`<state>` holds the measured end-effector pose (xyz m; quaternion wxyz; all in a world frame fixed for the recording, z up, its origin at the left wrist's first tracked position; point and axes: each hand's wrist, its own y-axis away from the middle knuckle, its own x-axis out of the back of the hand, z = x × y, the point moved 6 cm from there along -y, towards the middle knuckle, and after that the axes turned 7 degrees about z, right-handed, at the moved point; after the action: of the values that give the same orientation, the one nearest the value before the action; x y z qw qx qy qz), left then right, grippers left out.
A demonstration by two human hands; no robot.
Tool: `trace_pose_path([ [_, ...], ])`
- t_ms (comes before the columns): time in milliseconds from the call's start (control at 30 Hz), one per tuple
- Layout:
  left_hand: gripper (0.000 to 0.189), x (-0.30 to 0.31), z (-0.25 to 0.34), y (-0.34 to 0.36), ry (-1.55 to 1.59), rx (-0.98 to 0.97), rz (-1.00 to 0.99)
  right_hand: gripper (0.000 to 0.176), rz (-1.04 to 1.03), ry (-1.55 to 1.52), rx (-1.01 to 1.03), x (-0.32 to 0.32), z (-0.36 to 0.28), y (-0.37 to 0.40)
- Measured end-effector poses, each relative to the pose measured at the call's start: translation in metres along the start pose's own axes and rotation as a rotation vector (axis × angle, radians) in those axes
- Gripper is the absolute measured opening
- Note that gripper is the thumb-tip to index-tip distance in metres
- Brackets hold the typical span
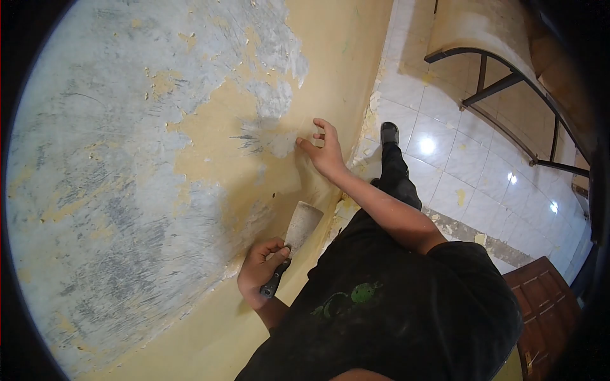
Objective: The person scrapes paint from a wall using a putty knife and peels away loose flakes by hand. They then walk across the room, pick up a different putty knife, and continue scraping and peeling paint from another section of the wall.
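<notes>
My left hand (262,267) is wrapped around the dark handle of a paint scraper (303,223). The scraper's wide, dusty blade points up and away from me, close beside the wall. Higher up, my right hand (326,152) is held at the wall with its fingers bent and apart, thumb tip near the surface. The wall (219,136) has yellow paint in ragged patches; elsewhere a grey-white, scratched layer (127,235) shows through. A pale scraped spot (279,141) lies just left of my right hand's fingertips.
White floor tiles (438,171) carry scattered paint flakes (461,195), and debris lies along the wall's foot. A dark curved metal frame (508,79) stands at upper right. Lower right is a brown panelled door (546,311). My shoe (389,133) is near the wall.
</notes>
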<state>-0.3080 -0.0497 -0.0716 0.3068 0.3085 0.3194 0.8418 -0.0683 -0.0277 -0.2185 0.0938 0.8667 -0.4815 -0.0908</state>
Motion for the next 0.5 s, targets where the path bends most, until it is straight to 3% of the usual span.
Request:
trace_pose_path([
  [300,0.015,0.002,-0.007,-0.002,-0.002,-0.031,0.036,0.051,-0.022,0.011,0.027,0.003,0.000,-0.003],
  [433,0.011,-0.002,-0.010,0.006,0.091,0.078,0.088,0.050,-0.028,-0.026,-0.024,0.009,0.003,-0.005],
  [500,0.010,0.003,-0.005,0.002,0.075,0.051,0.100,0.048,-0.040,0.187,0.138,0.007,-0.007,-0.022],
])
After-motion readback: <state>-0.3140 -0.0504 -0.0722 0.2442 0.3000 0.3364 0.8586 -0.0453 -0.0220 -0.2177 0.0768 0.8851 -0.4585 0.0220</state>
